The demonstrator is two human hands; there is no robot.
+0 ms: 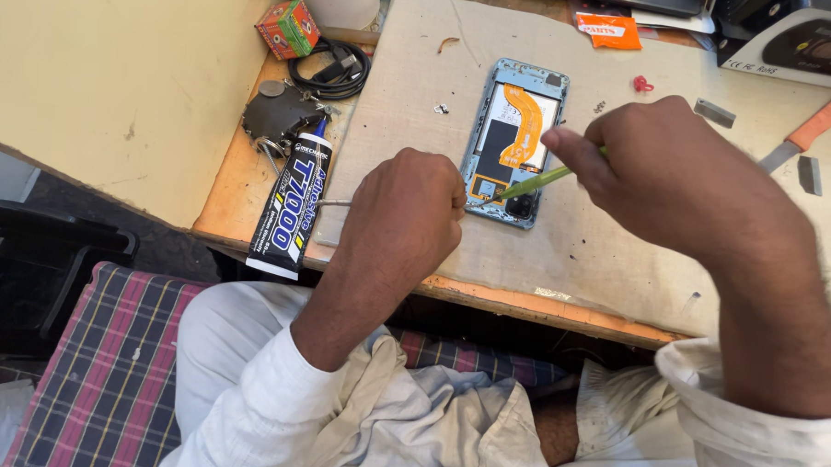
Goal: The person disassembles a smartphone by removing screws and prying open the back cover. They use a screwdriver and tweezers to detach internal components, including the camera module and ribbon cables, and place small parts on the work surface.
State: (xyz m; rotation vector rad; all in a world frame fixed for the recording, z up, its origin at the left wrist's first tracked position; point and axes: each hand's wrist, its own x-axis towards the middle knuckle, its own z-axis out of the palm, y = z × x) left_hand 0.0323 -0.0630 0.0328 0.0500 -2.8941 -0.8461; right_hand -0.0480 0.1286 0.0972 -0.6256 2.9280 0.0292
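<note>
An opened phone [515, 140] lies back side up on a beige cloth mat [609, 240], showing an orange flex cable and a white battery. My right hand [666, 173] grips a thin green tool [537, 182] whose tip reaches the phone's lower left corner. My left hand [407, 215] is closed beside that same corner, pressing at the phone's edge, with metal tweezers [332, 203] sticking out to the left of it.
A black glue tube [292, 206] lies at the mat's left edge, by a dark round part and a coiled black cable [334, 69]. An orange-handled blade [810, 132], small metal pieces, an orange packet and a small box lie around the back and right.
</note>
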